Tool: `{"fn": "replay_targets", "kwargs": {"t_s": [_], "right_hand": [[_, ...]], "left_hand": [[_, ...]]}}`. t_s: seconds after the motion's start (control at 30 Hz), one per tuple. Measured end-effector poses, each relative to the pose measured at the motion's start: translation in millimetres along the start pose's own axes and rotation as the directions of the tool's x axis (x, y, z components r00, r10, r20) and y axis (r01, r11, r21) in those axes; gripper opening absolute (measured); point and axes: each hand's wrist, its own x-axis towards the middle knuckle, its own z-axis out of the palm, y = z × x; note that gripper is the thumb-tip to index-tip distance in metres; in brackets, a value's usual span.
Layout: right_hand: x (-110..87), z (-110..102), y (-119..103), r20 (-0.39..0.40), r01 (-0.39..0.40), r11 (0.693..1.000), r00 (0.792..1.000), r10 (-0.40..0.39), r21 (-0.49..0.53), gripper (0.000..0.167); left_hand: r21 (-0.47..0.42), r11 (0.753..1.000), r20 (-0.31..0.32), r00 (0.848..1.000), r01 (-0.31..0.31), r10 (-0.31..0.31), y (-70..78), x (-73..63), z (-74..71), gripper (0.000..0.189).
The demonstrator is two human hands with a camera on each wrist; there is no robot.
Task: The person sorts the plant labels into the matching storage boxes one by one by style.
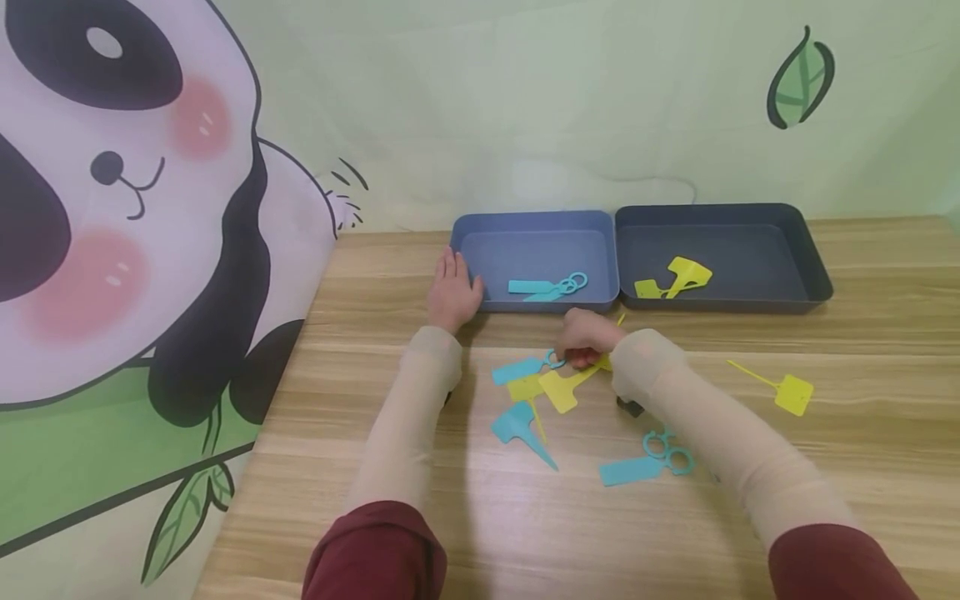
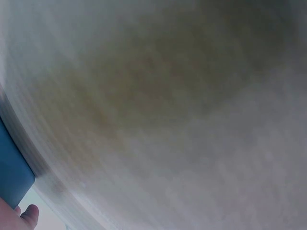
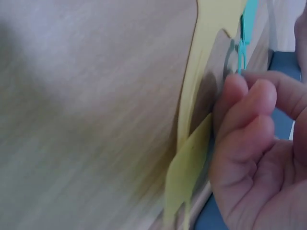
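Note:
My left hand [image 1: 453, 293] rests with straight fingers on the left rim of the blue tray [image 1: 532, 223]. My right hand [image 1: 588, 333] is low over the table in front of the trays, fingers curled. Its thumb and index finger pinch the ring end of a turquoise plant tag [image 1: 517, 371], also seen in the right wrist view. A yellow T-shaped tag [image 1: 561, 392] lies beside that hand, and another yellow tag [image 3: 189, 167] is partly hidden by it in the head view. Near them lie a flat yellow tag [image 1: 525, 387] and a turquoise T-shaped tag [image 1: 516, 422].
Turquoise ring tags [image 1: 528, 287] lie in the blue tray. Yellow tags [image 1: 688, 273] lie in the dark tray [image 1: 817, 287] to its right. Another turquoise ring tag [image 1: 630, 472] lies nearer me, a yellow tag [image 1: 793, 395] at right. A panda-print cloth [image 1: 292, 208] hangs behind the table.

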Motion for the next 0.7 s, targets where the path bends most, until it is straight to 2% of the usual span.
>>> {"fn": "replay_targets", "kwargs": {"t_s": [0.17, 0.27, 0.57, 0.7], "right_hand": [[2.8, -3, 7, 0.097, -0.007, 0.991, 0.995, -0.006, 0.130, 0.017], [4.7, -5, 11, 0.149, 0.006, 0.972, 0.988, -0.042, 0.237, 0.012], [2.4, -8, 19, 0.227, 0.061, 0.880, 0.956, -0.188, 0.472, 0.009], [1.0, -9, 20, 0.237, 0.073, 0.825, 0.941, -0.243, 0.560, 0.007]], "left_hand": [[-0.004, 1.000, -0.005, 1.000, -0.003, 0.003, -0.2, 0.4, 1.5, 0.064], [-0.002, 1.000, -0.008, 1.000, -0.009, 0.009, -0.8, 1.2, 2.4, 0.064], [-0.009, 1.000, -0.011, 1.000, -0.009, 0.009, -1.7, 2.5, 3.8, 0.064], [-0.015, 1.000, -0.009, 1.000, -0.005, 0.005, -1.5, 2.1, 3.5, 0.063]]}}
